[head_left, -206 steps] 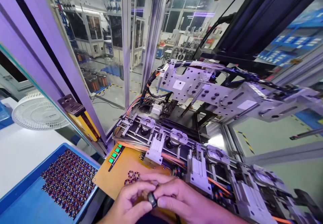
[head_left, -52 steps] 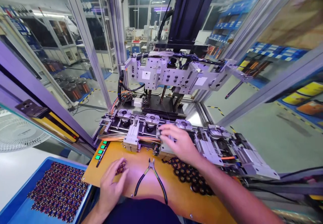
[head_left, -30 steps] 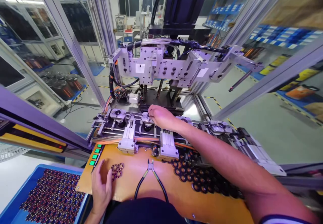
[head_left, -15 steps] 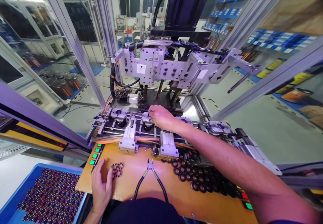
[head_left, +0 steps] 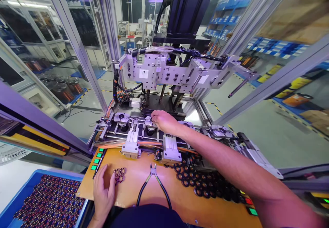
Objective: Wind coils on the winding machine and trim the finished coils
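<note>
My right hand (head_left: 164,121) reaches forward to the second fixture from the left (head_left: 149,122). Its fingertips are pinched together on top of the fixture, and what they hold is hidden. On the left end of the orange-brown board (head_left: 144,200), my left hand (head_left: 103,191) rests with thumb and fingers apart, holding nothing. Several small copper-and-dark rings (head_left: 119,175) lie just right of its thumb. Cutting pliers (head_left: 153,173) with black handles lie spread in the middle of the board, jaws pointing away from me.
Many black rings (head_left: 205,181) are heaped on the board's right side, under my right forearm. At lower left, a blue tray (head_left: 38,173) holds many copper-and-dark rings. A metal gantry plate (head_left: 159,71) spans above the fixtures. Green buttons (head_left: 94,167) line the board's left edge.
The view has shifted slightly. My right hand stays pinched at the same fixture, and my left hand rests in the same place.
</note>
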`<control>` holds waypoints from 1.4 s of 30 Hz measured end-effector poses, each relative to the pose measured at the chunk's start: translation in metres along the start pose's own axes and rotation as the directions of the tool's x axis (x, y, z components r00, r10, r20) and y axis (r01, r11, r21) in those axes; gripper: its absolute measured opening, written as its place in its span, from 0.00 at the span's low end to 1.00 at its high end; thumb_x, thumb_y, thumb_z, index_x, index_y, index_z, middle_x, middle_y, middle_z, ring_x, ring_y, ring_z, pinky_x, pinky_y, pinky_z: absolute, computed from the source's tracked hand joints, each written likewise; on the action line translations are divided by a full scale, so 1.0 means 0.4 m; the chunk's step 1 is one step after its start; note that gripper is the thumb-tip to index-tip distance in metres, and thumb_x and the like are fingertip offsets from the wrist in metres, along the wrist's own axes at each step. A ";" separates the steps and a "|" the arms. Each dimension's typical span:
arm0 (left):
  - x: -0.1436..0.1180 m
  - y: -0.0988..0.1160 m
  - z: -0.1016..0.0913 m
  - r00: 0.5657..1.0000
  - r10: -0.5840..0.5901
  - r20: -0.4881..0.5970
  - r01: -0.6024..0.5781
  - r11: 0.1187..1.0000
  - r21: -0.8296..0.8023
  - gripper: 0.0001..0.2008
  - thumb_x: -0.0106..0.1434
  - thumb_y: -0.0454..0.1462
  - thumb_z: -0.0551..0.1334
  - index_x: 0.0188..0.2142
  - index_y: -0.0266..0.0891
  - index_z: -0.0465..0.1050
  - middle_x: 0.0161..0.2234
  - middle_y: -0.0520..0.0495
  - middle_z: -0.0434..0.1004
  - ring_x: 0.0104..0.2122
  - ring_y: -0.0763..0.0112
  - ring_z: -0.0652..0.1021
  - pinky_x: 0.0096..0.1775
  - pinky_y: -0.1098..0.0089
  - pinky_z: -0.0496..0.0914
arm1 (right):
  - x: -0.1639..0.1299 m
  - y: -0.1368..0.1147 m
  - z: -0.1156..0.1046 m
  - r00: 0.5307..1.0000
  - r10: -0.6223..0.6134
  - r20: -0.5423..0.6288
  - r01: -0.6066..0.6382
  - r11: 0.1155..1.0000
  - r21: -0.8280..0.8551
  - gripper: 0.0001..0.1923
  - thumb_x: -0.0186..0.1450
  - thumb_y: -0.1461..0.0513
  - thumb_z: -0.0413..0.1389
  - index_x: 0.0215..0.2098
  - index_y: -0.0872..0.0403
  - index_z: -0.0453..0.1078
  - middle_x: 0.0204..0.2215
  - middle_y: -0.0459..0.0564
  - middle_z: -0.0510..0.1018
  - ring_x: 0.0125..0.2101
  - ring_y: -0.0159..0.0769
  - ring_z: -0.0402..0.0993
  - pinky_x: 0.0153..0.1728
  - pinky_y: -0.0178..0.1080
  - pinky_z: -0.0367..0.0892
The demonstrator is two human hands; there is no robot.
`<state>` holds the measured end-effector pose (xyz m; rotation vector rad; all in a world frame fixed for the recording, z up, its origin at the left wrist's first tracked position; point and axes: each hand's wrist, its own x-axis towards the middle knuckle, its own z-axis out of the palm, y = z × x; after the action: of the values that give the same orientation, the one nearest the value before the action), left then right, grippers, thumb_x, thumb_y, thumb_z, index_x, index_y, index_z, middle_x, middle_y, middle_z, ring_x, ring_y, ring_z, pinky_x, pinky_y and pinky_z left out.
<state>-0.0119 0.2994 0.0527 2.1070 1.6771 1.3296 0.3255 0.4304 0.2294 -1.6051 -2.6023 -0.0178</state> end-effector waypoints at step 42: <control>0.490 0.442 0.174 0.604 0.399 0.690 -0.560 0.828 0.012 0.27 0.64 0.38 0.60 0.62 0.36 0.63 0.64 0.33 0.65 0.66 0.41 0.60 0.60 0.36 0.57 | -0.731 -0.313 0.328 0.632 0.533 -0.563 -0.438 0.845 0.307 0.15 0.70 0.64 0.48 0.48 0.52 0.75 0.39 0.54 0.82 0.39 0.46 0.80 0.38 0.49 0.78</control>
<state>0.1616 0.4262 0.2211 2.8348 1.0053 0.3020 0.3358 0.1206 0.0804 -1.7958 -1.5747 -0.2806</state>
